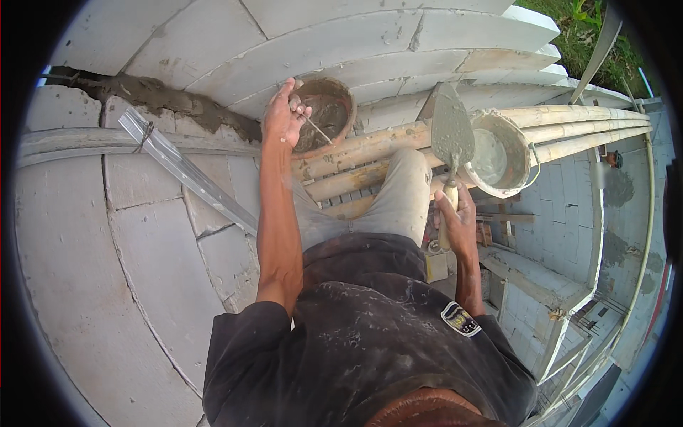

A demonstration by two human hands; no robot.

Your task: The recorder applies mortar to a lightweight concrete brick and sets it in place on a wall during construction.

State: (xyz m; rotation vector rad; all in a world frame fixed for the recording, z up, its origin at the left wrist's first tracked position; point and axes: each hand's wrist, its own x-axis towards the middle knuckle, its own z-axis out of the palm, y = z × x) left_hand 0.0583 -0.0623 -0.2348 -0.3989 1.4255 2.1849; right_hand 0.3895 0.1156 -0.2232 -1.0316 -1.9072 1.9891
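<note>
Mortar bucket, the round brown one caked grey inside (329, 114), sits up on the bamboo pole scaffold (569, 132), right against the white block wall (107, 285). It's got a thin wire handle, and the left hand (284, 117) is on the rim with fingers pinched around that wire. Looks mostly scraped down inside, wet sludge on the walls, though I can't tell how much is left at the bottom.

Next to it, a bit apart, there's a second round pale bucket with watery grey mix (498, 153), also perched on the poles.

Right hand (459, 220) is wrapped tight round the wooden handle of a steel pointed trowel (452, 132), blade up and smeared with mortar, hovering between the two buckets.

A long metal straightedge (188, 174) leans across the blocks, just under the fresh dark mortar joint (163, 99).

If you ask me, the trick here is keeping the brown bucket steady by the rim and not just the wire, since round poles are a wobbly seat with a big drop below. Keep the trowel low over the bucket so nothing slops off.
</note>
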